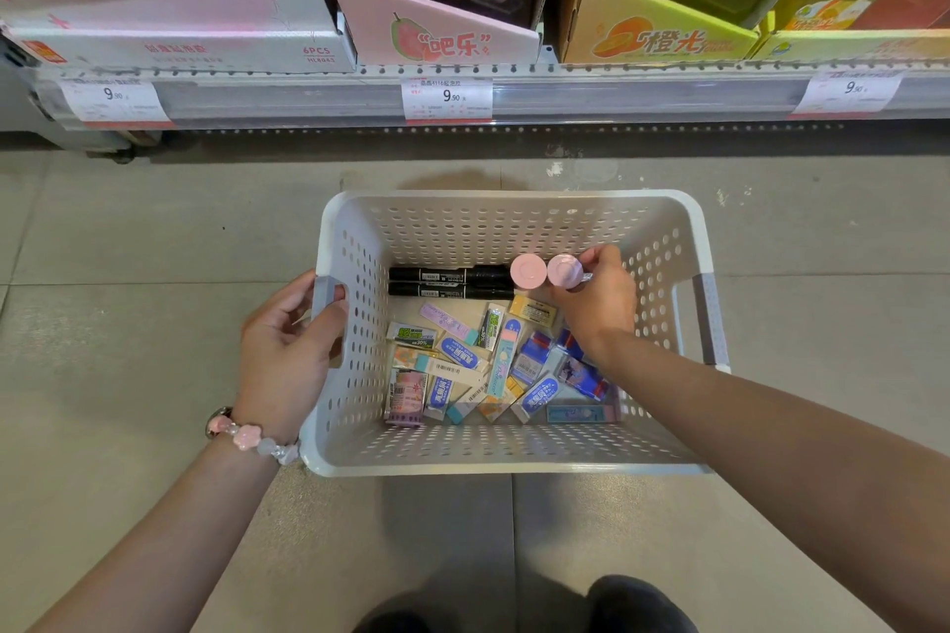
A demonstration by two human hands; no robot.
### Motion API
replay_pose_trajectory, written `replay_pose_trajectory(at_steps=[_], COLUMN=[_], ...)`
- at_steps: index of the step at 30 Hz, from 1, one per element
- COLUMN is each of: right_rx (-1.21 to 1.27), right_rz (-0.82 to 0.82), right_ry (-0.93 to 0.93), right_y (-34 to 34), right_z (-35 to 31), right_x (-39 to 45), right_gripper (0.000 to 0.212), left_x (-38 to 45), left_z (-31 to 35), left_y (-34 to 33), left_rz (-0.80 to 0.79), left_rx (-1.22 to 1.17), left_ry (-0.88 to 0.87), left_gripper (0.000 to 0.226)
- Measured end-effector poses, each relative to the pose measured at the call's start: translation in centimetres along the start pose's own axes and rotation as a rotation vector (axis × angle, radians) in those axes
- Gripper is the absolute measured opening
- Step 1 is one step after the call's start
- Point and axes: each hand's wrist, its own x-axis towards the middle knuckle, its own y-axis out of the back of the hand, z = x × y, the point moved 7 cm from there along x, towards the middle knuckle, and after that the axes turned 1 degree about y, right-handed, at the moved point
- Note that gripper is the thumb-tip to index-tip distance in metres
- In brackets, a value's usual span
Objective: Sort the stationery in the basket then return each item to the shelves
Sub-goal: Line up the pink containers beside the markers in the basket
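Two black marker pens lie side by side at the far end of the white perforated plastic basket on the floor, erasers heaped nearer, while her left hand grips its handle and her right hand pinches a pink round-capped tube beside another.

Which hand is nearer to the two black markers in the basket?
Right. The right hand is inside the basket, just beside the black markers' caps; the left hand grips the basket's outer left handle.
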Motion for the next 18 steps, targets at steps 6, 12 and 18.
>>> replay_pose_trajectory(at_steps=[6, 12, 18], right_rx=[0.021, -0.241, -0.908], right_rz=[0.037, -0.484, -0.975], right_ry=[-0.154, 0.218, 1.008], right_y=[0.2, -6.3, -15.4], right_z=[0.8, -3.3, -6.0], right_x=[-1.4, -6.9, -10.9], right_gripper=[0.037, 0.016, 0.047], left_x=[-0.2, 0.0, 0.2], left_z=[0.2, 0.0, 0.1], left_y=[-0.2, 0.0, 0.0], left_rz=[-0.028, -0.040, -0.036], left_rx=[-0.009, -0.033, -0.042], left_ry=[-0.012, -0.017, -0.034], left_gripper=[0.028, 0.022, 0.042])
